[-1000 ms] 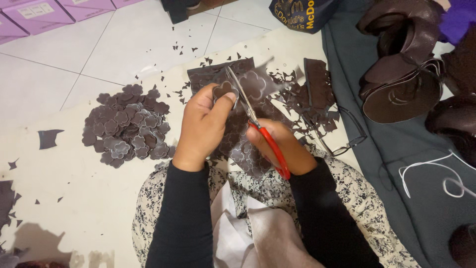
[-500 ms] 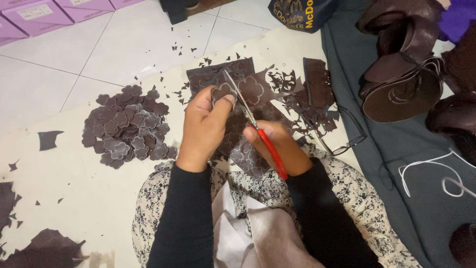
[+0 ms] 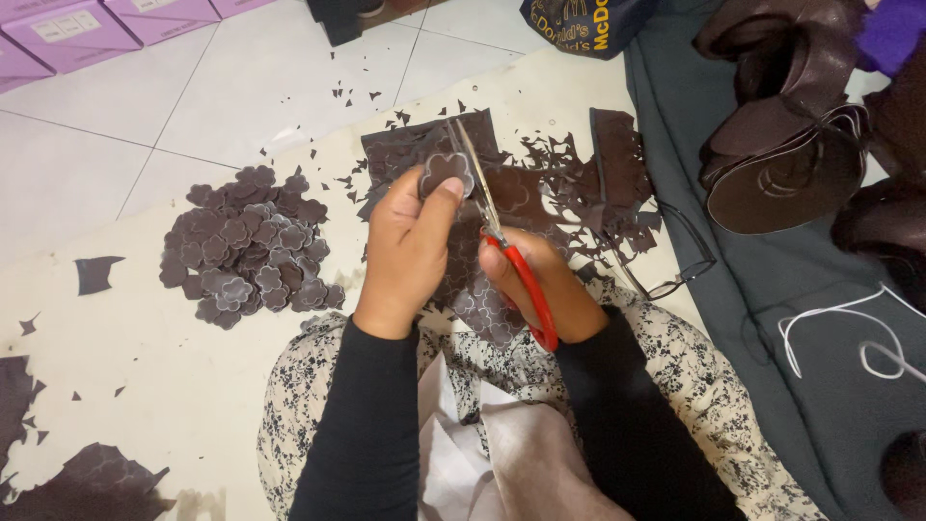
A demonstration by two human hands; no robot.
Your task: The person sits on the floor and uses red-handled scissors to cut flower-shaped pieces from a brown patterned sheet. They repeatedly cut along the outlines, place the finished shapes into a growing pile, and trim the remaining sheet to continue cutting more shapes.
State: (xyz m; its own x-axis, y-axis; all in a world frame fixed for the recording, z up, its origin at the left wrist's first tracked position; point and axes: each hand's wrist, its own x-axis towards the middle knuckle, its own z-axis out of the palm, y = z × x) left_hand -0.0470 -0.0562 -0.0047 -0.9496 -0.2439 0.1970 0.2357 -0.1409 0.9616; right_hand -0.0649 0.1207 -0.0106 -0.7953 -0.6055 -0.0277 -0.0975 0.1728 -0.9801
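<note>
My left hand (image 3: 410, 251) pinches a small dark brown flower-shaped piece (image 3: 446, 174) between thumb and fingers. My right hand (image 3: 545, 289) grips red-handled scissors (image 3: 502, 241), whose blades point up and lie against the flower piece's right edge. Under both hands lies a dark brown sheet (image 3: 482, 299) marked with flower outlines, draped over my lap. To the left a pile of cut brown flowers (image 3: 251, 256) rests on the cream mat (image 3: 145, 386).
Cut-out brown offcuts (image 3: 598, 183) and scraps lie past my hands. A pair of glasses (image 3: 675, 260) rests on the right by a grey cloth (image 3: 772, 289) with brown shoe parts (image 3: 791, 164) and white cord (image 3: 849, 338). Purple boxes (image 3: 58, 34) stand at top left.
My hands and the scissors have barely shifted; the flower piece has turned a little between my left fingers as the blades work around it.
</note>
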